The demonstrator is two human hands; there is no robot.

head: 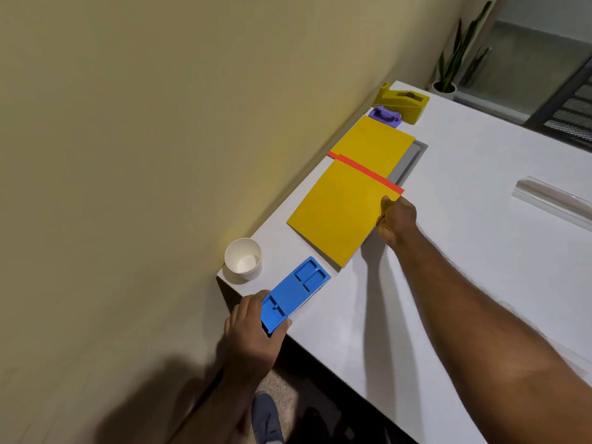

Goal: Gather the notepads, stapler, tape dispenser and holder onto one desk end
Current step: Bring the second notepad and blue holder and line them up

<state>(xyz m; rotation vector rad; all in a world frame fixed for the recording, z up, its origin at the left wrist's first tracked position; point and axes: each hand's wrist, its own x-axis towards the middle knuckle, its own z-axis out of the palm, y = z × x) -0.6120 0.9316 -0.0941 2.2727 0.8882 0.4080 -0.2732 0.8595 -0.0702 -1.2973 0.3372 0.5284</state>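
A yellow notepad (339, 213) with a red top strip lies along the wall side of the white desk (464, 251); my right hand (395, 221) grips its right edge. Beyond it lies a second yellow notepad (374, 144), resting on a grey tray (413, 158). Further back sit a purple stapler (385, 116) and a yellow tape dispenser (404, 102). At the desk's near corner my left hand (253, 328) holds the near end of a flat blue holder (296, 291) with several recessed compartments.
A white paper cup (243, 258) stands at the desk corner beside the holder, close to the wall. A clear plastic strip (551, 198) lies on the right of the desk. A potted plant (448, 72) stands on the floor beyond the far end.
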